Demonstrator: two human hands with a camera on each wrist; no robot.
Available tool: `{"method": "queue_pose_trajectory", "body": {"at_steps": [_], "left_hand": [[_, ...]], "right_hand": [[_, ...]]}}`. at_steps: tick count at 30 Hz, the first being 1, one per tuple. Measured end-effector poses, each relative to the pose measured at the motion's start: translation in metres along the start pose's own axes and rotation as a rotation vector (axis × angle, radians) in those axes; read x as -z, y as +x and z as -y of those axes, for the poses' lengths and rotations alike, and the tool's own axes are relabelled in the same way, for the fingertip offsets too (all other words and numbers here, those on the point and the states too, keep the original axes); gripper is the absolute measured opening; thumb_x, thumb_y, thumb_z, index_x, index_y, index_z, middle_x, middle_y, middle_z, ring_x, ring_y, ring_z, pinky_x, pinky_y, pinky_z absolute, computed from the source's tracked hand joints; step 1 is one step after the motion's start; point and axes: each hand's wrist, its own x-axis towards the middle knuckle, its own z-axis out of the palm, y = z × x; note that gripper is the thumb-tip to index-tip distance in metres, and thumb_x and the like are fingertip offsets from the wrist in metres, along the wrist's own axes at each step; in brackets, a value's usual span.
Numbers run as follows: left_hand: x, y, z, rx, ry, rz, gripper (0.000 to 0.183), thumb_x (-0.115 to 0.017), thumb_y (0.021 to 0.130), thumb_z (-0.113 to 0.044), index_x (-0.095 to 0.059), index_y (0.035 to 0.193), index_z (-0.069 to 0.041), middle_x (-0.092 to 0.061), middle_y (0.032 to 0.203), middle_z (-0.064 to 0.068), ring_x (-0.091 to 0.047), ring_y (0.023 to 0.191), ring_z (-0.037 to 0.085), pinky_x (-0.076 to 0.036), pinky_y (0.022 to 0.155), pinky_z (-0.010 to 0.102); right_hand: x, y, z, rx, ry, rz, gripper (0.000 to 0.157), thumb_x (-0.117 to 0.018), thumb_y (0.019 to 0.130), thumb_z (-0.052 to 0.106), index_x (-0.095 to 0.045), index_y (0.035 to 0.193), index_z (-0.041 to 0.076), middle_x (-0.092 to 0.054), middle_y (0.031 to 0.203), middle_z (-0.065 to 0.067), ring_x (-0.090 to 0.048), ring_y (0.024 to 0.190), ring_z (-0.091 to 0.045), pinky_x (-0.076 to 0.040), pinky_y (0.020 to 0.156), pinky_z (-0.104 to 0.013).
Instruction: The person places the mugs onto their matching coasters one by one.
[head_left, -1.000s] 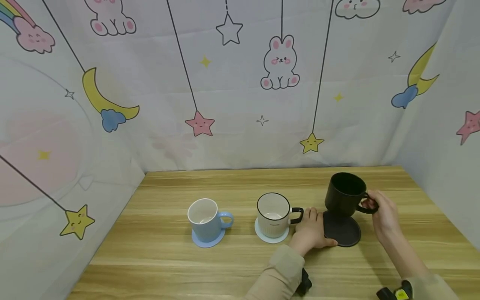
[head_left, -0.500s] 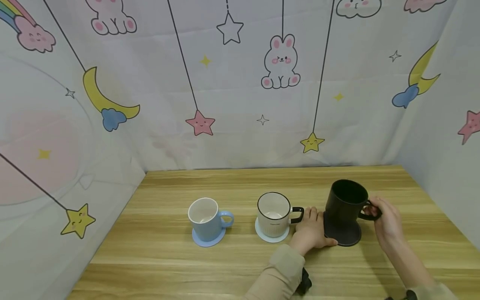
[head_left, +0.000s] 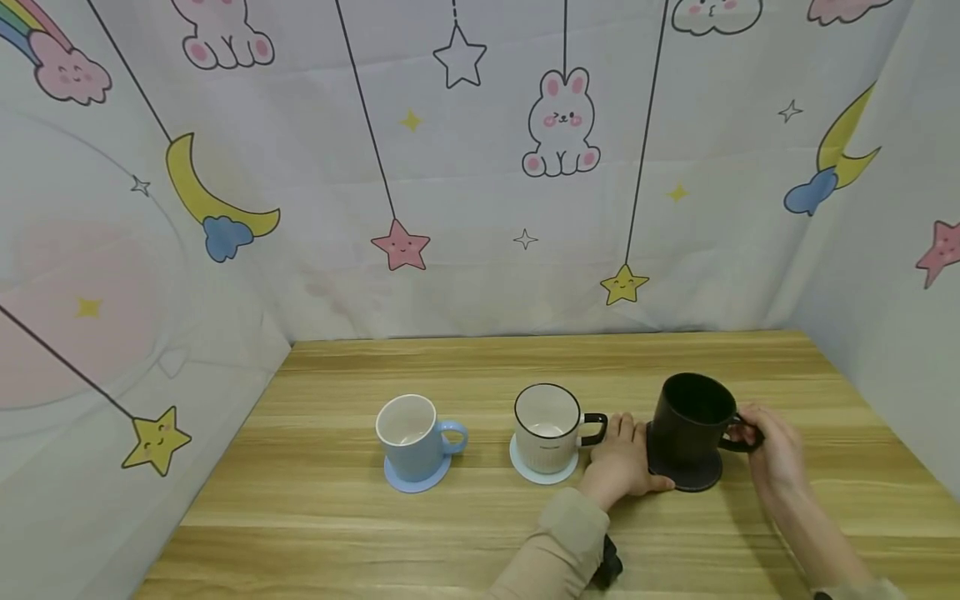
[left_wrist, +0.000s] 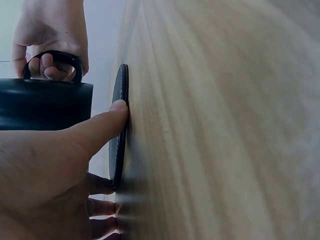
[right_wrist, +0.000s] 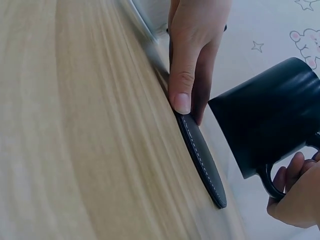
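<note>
My right hand holds a black mug by its handle, fingers hooked through the loop. The mug hangs tilted over a round black coaster with stitched edging. A gap shows between mug base and coaster in the right wrist view. My left hand lies at the coaster's left side with fingers extended. Its thumb presses the near rim in the left wrist view, while the other fingers reach along the far side. The mug hides most of the coaster's top from the head camera.
A white mug with a black rim stands on a pale blue coaster, its handle close to my left fingers. Farther left, a light blue mug sits on a blue coaster. A patterned cloth hangs behind the wooden table.
The black mug has come down toward the black coaster, carried by my right hand, and covers more of it in the head view. My left hand stays in place.
</note>
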Motion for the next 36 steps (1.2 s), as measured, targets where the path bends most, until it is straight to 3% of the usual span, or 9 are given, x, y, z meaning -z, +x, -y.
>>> {"method": "queue_pose_trajectory", "body": {"at_steps": [16, 27, 36], "left_hand": [[-0.003, 0.001, 0.002, -0.010, -0.007, -0.007, 0.088, -0.059, 0.078, -0.071, -0.026, 0.150, -0.033, -0.019, 0.158, -0.015, -0.017, 0.148, 0.004, -0.049, 0.096, 0.026], [-0.001, -0.002, 0.001, -0.013, -0.002, -0.008, 0.088, -0.059, 0.079, -0.071, -0.026, 0.151, -0.033, -0.019, 0.158, -0.015, -0.017, 0.148, 0.004, -0.048, 0.097, 0.025], [-0.001, -0.002, 0.002, -0.010, 0.009, -0.014, 0.087, -0.058, 0.079, -0.071, -0.026, 0.150, -0.033, -0.020, 0.158, -0.015, -0.017, 0.147, 0.004, -0.048, 0.097, 0.025]], "right_hand": [[0.003, -0.003, -0.011, 0.010, -0.029, -0.045, 0.043, -0.036, 0.098, -0.005, -0.055, 0.062, 0.010, -0.044, 0.059, 0.004, -0.046, 0.058, -0.011, -0.036, 0.062, -0.024], [0.004, -0.005, -0.011, -0.027, -0.017, -0.061, 0.044, -0.036, 0.098, -0.004, -0.061, 0.065, 0.010, -0.044, 0.057, 0.005, -0.047, 0.058, -0.010, -0.038, 0.062, -0.022], [0.004, -0.005, -0.011, -0.055, -0.027, -0.080, 0.043, -0.038, 0.098, -0.003, -0.058, 0.063, 0.011, -0.043, 0.058, 0.005, -0.045, 0.058, -0.011, -0.036, 0.062, -0.023]]}}
